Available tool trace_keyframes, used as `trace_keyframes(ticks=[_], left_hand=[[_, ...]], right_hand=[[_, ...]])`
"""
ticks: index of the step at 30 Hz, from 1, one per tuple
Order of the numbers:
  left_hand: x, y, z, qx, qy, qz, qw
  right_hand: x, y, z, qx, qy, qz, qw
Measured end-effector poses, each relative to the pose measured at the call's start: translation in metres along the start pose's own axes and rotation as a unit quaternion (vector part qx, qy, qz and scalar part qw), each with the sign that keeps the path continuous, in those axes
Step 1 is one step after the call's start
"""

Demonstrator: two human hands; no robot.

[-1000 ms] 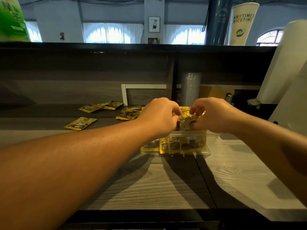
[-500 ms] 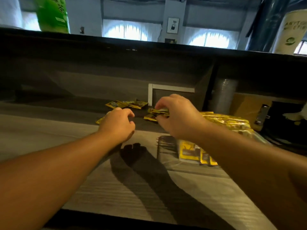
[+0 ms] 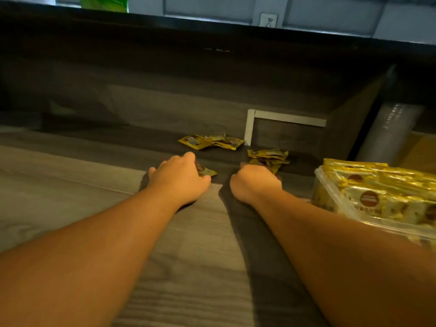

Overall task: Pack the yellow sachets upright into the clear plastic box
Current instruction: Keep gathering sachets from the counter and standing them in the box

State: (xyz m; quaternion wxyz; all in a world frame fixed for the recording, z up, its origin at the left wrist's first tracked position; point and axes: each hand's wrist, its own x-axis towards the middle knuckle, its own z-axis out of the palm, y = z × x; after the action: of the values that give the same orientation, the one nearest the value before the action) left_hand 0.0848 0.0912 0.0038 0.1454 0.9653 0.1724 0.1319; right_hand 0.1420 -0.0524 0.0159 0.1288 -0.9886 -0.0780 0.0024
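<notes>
Both hands are now reaching away from the clear plastic box [image 3: 330, 185], where a second ago they were working together over its top, and are coming down on the loose sachets further back on the bench [image 3: 70, 197]. The left hand [image 3: 179, 179] is lying palm down over a single yellow sachet [image 3: 207, 171], fingers curling around it with one corner poking out past the fingertips; it looks to be closing on it rather than lifting yet. The right hand [image 3: 256, 185] is curling at the near edge of a small heap of sachets [image 3: 269, 156], but its fingers are hidden behind the knuckles, so whether it is gripping one I cannot tell. Another cluster of sachets [image 3: 211, 141] is lying flat further back, near a white frame [image 3: 250, 128]. At the right the box is sitting nearly full, its sachets standing on edge in tight rows.

These packets look light, thin and crinkly, with glossy foil that is probably slippery and bends easily. Lying flat, each is likely best taken by sliding a fingertip under an edge and pinching the sealed border, then holding it by the top seam for dropping upright into the remaining gap.
</notes>
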Motion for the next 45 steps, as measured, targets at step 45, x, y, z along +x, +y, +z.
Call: trace_keyframes(ticks=[45], left_hand=[[-0.148,0.229,-0.083,-0.492,0.038,0.071,0.867]], right_hand=[[-0.187,0.25,-0.174,0.494,0.17,0.024,0.852]])
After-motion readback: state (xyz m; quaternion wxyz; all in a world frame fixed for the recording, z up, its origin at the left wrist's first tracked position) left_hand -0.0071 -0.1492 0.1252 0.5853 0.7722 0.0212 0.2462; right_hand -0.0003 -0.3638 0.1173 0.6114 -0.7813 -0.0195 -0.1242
